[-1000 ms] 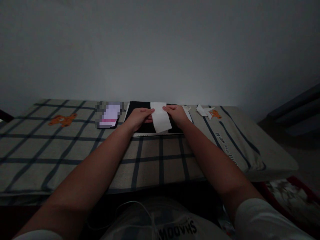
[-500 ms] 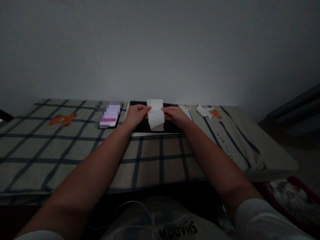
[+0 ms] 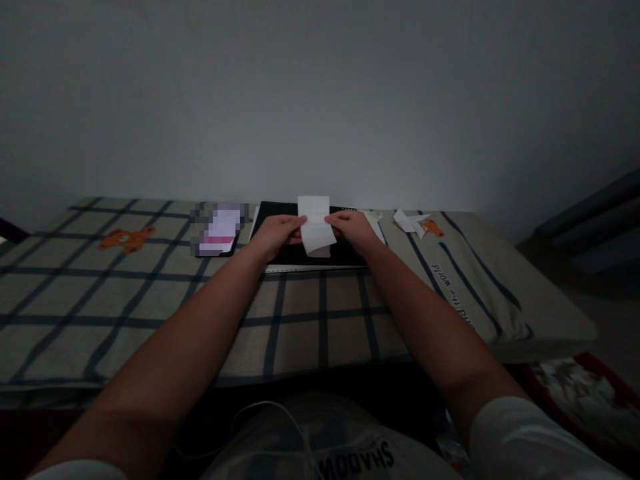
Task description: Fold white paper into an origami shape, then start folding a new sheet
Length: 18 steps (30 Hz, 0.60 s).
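Over blue-and-beige checked cloth [image 3: 297,333], left hand [image 3: 277,235] and right hand [image 3: 354,231] pinch a white paper strip [image 3: 315,223]; uneven pulling could tear it.

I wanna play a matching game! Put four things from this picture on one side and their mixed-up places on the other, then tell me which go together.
Things:
1. white paper strip
2. dark phone with a lit screen
3. crumpled white paper scrap
4. flat black rectangular cover

Places:
A. beside the right-hand orange bear print
B. underneath both hands
C. pinched by the left hand and right hand
D. left of the left hand, on the beige cloth with blue lines

Right pairs: 1-C, 2-D, 3-A, 4-B
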Tool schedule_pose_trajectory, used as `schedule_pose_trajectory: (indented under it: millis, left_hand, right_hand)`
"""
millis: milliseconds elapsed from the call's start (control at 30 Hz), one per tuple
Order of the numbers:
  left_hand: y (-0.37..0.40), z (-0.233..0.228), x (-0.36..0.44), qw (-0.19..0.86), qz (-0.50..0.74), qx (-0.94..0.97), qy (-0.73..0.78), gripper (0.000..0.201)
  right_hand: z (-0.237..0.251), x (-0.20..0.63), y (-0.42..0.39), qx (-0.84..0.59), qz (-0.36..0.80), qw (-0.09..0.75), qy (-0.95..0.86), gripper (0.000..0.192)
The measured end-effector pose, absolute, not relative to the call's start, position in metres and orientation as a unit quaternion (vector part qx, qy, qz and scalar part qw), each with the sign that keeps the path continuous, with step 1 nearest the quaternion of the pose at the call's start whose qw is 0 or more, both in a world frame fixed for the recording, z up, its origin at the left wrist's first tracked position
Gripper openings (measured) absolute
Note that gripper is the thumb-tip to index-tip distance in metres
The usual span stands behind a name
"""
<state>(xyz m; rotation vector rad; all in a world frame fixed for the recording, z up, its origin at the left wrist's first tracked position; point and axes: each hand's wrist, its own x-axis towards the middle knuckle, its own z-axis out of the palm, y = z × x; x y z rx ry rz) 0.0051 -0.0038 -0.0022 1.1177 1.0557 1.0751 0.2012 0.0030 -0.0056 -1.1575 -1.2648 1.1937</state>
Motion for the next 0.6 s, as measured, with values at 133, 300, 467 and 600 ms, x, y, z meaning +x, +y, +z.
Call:
schedule_pose_trajectory:
  millis: [133, 300, 467, 600]
  left_hand:
    - [-0.007, 0.001, 0.006, 0.579, 0.47, 0.472, 0.471, 0.011]
    - [-0.011, 0.007, 0.007, 0.526, 0.498, 0.487, 0.488, 0.013]
    - [-0.009, 0.007, 0.005, 0.47, 0.514, 0.514, 0.501, 0.013]
    - [-0.006, 0.003, 0.004, 0.499, 0.515, 0.507, 0.478, 0.013]
  right_hand:
    - [-0.006, 0.201, 0.004, -0.464, 0.523, 0.504, -0.507, 0.006]
    - [-0.008, 0.204, 0.003, -0.42, 0.581, 0.484, -0.501, 0.011]
    - [-0.008, 0.205, 0.002, -0.405, 0.617, 0.448, -0.505, 0.013]
    - [-0.007, 0.202, 0.001, -0.43, 0.597, 0.466, -0.492, 0.008]
